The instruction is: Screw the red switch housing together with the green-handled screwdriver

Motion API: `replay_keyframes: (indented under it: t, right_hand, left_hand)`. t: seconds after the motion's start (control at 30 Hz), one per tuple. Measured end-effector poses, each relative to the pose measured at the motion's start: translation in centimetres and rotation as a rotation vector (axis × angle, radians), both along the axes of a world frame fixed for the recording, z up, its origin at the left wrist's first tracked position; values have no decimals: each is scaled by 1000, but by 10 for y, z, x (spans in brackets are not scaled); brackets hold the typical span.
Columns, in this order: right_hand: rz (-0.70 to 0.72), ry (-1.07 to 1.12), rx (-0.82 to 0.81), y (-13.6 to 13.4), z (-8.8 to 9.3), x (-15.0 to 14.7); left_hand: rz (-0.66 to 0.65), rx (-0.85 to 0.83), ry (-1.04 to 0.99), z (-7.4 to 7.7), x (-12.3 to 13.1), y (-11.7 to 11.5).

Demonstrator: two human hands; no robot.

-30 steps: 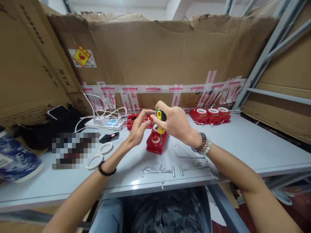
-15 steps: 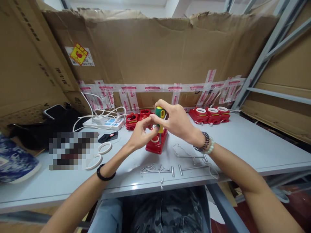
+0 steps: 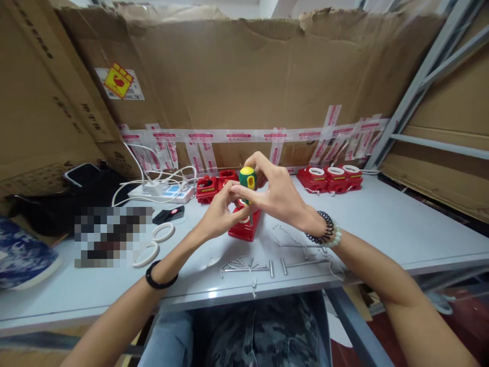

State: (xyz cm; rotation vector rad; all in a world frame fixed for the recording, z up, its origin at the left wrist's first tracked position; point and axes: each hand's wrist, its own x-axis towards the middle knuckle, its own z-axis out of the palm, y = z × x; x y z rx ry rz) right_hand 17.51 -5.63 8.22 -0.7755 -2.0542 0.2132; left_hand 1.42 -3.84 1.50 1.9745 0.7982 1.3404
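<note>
A green and yellow screwdriver (image 3: 247, 177) stands nearly upright, its shaft pointing down at a red housing (image 3: 242, 233) with a white ring on the table. Around the handle, my right hand (image 3: 278, 196) is closed, thumb across its near side. My left hand (image 3: 219, 216) is closed too, fingertips and thumb about the lower part of the screwdriver, just over the housing. Both hands hide much of the housing's top, and where the tip meets it is hard to see.
T-shaped metal rods (image 3: 272, 268) and several small screws (image 3: 237, 263) lie near the front edge. More red housings stand at back left (image 3: 207, 192) and back right (image 3: 331, 183). White rings (image 3: 163, 232) and a corded power strip (image 3: 185, 194) are on the left. Cardboard (image 3: 229, 76) walls the back.
The screwdriver handle has tilted slightly, its yellow end now facing me more, and my right hand's fingers have shifted around it. The view has moved slightly.
</note>
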Motion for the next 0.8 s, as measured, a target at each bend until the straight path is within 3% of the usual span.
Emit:
replay_keyframes:
  t: [0.13,0.2,0.3,0.37,0.43,0.57,0.63,0.8]
  right_hand:
    - [-143,-1,43,2,-6,-5]
    - [-60,-18,4,2,-3,-3]
    - [176,-70,-101,2,4,4]
    - [220,-100,-130,3,8,8]
    - [149,-96,-100,4,8,7]
    - [-71,-51,23,6,1,0]
    - [-95,-53,25,6,-1,-1]
    - [177,-110,-122,7,7,11]
  left_hand:
    - [142,46,45,0,3,0]
    - [115,22,73,3,1,-1]
    - [8,-56,105,9,-3,-3]
    - [-40,-119,127,10,-3,-6]
    - [5,-138,141,9,0,-7]
    - [211,13,61,1,6,-3]
    - [229,49,19,0,6,-1]
    - [138,-22,101,6,-2,-1]
